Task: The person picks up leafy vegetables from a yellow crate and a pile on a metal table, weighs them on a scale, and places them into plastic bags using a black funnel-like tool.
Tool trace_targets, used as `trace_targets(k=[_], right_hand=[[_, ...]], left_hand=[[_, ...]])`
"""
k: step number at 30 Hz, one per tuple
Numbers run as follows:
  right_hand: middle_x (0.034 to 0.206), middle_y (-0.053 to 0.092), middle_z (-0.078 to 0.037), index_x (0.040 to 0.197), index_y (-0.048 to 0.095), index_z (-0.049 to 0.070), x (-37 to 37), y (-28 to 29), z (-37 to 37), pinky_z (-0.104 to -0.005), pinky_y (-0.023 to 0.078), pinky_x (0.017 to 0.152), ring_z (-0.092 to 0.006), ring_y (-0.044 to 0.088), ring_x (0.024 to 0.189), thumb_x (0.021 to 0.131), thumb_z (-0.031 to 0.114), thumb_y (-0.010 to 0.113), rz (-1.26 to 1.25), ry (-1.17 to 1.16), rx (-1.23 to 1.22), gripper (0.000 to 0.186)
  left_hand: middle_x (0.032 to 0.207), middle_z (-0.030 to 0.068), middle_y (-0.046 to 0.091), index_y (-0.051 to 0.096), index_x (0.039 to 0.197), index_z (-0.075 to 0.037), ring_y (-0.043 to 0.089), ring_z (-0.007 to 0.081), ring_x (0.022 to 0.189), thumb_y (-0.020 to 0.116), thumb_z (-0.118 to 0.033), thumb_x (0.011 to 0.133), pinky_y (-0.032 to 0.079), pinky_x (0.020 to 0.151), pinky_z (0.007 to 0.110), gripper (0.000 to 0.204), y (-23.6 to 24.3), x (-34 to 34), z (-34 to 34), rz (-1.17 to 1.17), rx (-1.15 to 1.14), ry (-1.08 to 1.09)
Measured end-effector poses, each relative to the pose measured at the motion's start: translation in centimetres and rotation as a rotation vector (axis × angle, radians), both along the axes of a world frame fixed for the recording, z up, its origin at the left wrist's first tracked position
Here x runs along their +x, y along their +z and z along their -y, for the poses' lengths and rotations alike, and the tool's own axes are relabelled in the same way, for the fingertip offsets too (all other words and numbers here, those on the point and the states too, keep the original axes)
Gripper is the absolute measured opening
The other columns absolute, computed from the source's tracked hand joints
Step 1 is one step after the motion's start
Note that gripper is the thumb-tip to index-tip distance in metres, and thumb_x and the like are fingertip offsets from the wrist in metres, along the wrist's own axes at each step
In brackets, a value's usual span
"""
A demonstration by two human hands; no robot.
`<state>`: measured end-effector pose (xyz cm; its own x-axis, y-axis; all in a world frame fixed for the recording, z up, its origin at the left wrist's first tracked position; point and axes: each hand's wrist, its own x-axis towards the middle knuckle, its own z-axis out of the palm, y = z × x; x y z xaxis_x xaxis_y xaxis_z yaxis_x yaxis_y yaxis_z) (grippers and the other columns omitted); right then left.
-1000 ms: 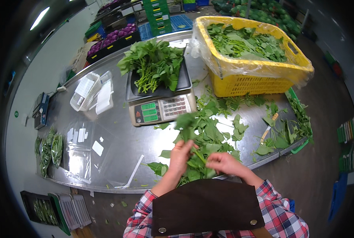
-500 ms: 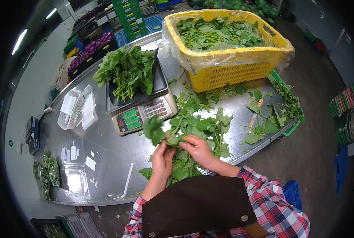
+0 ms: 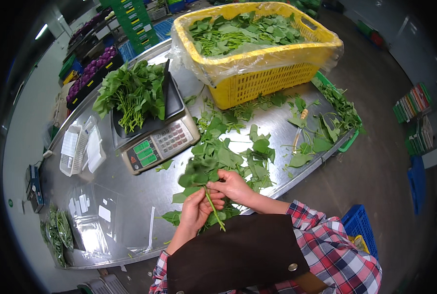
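Note:
Near the front edge of the metal table, my two hands meet at one leafy green sprig (image 3: 212, 208), its bare stem slanting down toward my apron and its leaves pointing away from me. My left hand (image 3: 194, 209) has its fingers curled with the thumb and fingertips at the stem. The fingers of my right hand (image 3: 234, 187) are pinched at the stem just below the leaves. Loose leafy greens (image 3: 223, 156) lie in a heap right beyond my hands. Left of the heap stands a digital scale (image 3: 167, 139), with a bunch of greens (image 3: 132, 95) in its black tray.
A yellow crate (image 3: 265, 83) lined with clear plastic, full of greens, stands at the table's far side. A wooden-handled knife or sickle (image 3: 299, 128) lies among scraps at right. White plastic baskets (image 3: 74, 152), clear bags (image 3: 91, 220) and bagged greens (image 3: 56, 230) lie at left.
The sprig has turned so its stem now shows pointing toward me. My hands have stayed together at it. The whole view has shifted, with table items appearing further left.

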<state>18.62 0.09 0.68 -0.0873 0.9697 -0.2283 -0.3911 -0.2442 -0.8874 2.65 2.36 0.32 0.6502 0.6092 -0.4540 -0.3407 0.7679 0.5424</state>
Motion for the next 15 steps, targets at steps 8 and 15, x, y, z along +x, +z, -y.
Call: trace_targets(k=[8, 15], right_hand=[[0.065, 0.054, 0.0, 0.084, 0.06, -0.001, 2.0, 0.0, 2.6, -0.0244, 0.039, 0.052, -0.0066, 0.046, 0.058, 0.081, 0.021, 0.062, 0.288, -0.068, 0.102, 0.022], [0.062, 0.055, -0.004, 0.07, 0.052, -0.001, 0.0, -0.3, -0.2, -0.0235, 0.038, 0.047, -0.0072, 0.047, 0.05, 0.083, 0.019, 0.059, 0.063, 0.044, -0.082, 0.024]], left_hand=[[0.081, 0.0143, 0.061, 0.051, 0.096, 0.002, 0.059, 0.0207, 0.067, 0.04, -0.024, 0.092, 0.048, 0.061, 0.029, 0.028, -3.1, -2.3, -2.6, -0.154, -0.008, 0.289], [0.081, 0.0196, 0.062, 0.052, 0.091, 0.005, 0.06, 0.0216, 0.064, 0.039, -0.022, 0.092, 0.051, 0.06, 0.029, 0.03, 2.0, 1.0, 0.2, -0.265, 0.241, -0.1]])
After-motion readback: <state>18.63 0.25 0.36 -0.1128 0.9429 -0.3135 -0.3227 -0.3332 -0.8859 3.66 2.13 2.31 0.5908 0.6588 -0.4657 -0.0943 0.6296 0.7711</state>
